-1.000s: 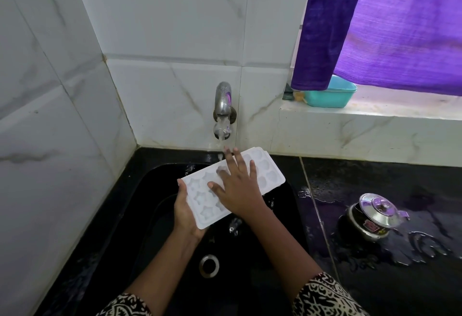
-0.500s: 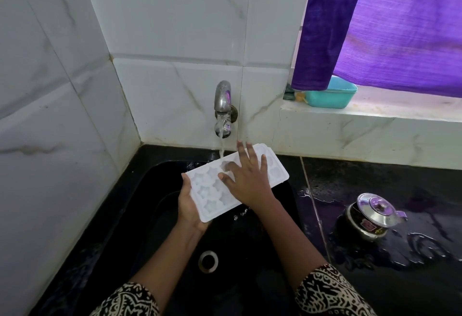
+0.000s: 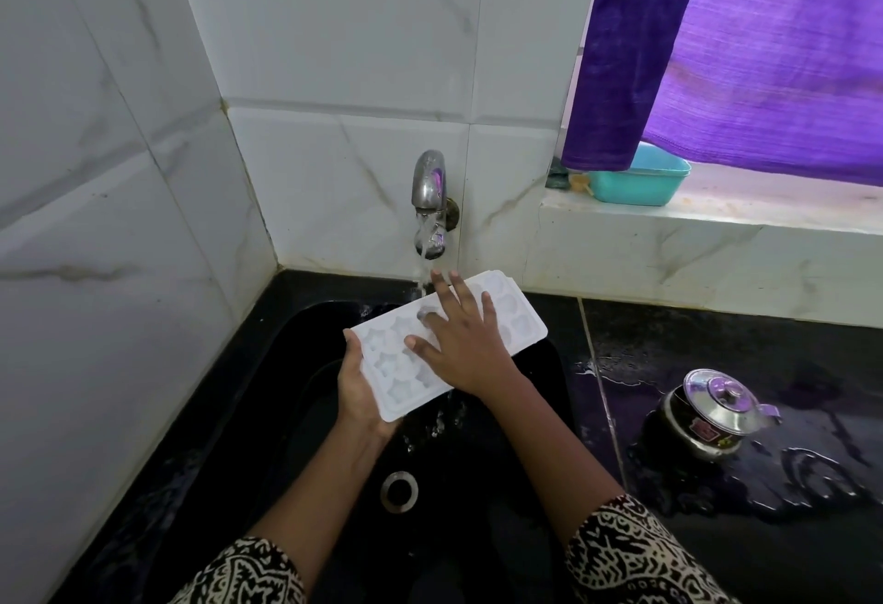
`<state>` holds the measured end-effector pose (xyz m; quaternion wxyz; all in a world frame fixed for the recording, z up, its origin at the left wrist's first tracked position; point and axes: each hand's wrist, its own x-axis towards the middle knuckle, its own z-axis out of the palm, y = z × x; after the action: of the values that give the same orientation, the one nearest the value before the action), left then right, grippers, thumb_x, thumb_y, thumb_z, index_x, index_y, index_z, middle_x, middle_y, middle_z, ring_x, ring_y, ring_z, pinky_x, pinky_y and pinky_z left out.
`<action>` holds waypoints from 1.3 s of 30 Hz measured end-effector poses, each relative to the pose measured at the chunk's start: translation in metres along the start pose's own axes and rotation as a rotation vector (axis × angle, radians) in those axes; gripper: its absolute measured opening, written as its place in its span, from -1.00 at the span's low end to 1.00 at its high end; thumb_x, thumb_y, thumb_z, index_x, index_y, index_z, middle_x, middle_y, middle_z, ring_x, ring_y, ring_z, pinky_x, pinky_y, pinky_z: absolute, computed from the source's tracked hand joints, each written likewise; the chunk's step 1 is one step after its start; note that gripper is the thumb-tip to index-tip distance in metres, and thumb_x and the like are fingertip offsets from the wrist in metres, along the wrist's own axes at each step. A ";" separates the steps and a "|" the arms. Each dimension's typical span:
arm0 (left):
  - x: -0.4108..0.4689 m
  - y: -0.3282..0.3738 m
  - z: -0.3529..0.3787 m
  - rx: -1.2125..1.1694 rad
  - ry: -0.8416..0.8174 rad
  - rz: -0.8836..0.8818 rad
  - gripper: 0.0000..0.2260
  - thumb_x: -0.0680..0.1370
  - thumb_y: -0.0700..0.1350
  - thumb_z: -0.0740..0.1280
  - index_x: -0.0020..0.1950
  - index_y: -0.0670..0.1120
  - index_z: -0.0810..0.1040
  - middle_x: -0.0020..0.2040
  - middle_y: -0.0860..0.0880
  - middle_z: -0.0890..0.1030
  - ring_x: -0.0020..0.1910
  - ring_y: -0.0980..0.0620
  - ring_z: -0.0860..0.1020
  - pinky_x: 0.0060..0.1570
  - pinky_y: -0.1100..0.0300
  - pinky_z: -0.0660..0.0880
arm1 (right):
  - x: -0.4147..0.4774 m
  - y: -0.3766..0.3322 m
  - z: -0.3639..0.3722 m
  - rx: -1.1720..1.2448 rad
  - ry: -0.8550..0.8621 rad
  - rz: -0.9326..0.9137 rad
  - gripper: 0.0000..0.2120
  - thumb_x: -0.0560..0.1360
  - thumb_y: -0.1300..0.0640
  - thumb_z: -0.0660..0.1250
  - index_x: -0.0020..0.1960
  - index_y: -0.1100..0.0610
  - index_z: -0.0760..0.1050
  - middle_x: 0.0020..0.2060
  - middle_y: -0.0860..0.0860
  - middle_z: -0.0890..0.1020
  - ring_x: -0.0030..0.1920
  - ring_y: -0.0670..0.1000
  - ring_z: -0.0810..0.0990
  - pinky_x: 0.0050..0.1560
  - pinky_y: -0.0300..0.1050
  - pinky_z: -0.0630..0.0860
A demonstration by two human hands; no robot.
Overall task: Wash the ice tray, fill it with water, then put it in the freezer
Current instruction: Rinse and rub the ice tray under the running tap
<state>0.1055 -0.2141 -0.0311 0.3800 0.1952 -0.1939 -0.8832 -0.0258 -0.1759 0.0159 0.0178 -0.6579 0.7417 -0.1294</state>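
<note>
A white ice tray (image 3: 518, 316) with shaped cells is held over the black sink (image 3: 286, 412), tilted down toward me. My left hand (image 3: 358, 393) grips its near left end from below. My right hand (image 3: 461, 345) lies flat on top of the tray with fingers spread, pressing on the cells. The metal tap (image 3: 430, 202) on the tiled wall runs, and its stream lands on the tray by my right fingertips. Water drips off the tray's low edge into the sink.
The sink drain (image 3: 399, 491) lies below the tray. A small steel lidded pot (image 3: 707, 412) stands on the wet black counter (image 3: 716, 532) at the right. A teal tub (image 3: 640, 178) sits on the window ledge under a purple curtain (image 3: 716, 39). Tiled walls close the left and back.
The tap now pours more strongly. My right hand has slid a little across the tray top, and water now spills off the tray's near edge.
</note>
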 end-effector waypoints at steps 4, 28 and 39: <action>0.000 -0.001 -0.001 0.048 0.010 0.002 -0.22 0.46 0.40 0.07 0.42 -0.18 0.40 0.30 -0.27 0.54 0.25 -0.29 0.53 0.28 -0.25 0.39 | 0.000 0.002 -0.002 -0.020 0.042 0.059 -0.57 0.58 -0.23 0.03 0.20 -0.01 0.49 0.55 0.00 -0.14 0.52 0.00 -0.25 0.43 0.23 -0.24; 0.010 0.009 -0.008 -0.038 0.023 -0.049 -0.25 0.50 0.39 0.05 0.32 -0.20 0.53 0.27 -0.27 0.57 0.16 -0.26 0.60 0.13 -0.22 0.52 | 0.010 -0.007 0.006 0.074 -0.073 0.065 -0.53 0.57 -0.25 0.02 0.34 -0.02 0.38 0.55 -0.02 -0.16 0.51 -0.02 -0.29 0.43 0.23 -0.26; 0.016 0.009 -0.011 -0.048 0.040 -0.016 -0.34 0.53 0.36 0.07 0.30 -0.15 0.51 0.23 -0.24 0.61 0.15 -0.26 0.61 -0.08 -0.12 0.61 | -0.017 0.008 0.000 0.131 -0.010 0.097 -0.72 0.59 -0.09 0.13 0.24 -0.08 0.48 0.55 -0.05 -0.16 0.52 -0.02 -0.29 0.45 0.22 -0.18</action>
<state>0.1057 -0.2337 -0.0391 0.3813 0.2051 -0.1634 -0.8865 -0.0311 -0.1588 0.0116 0.0705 -0.6193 0.7625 -0.1733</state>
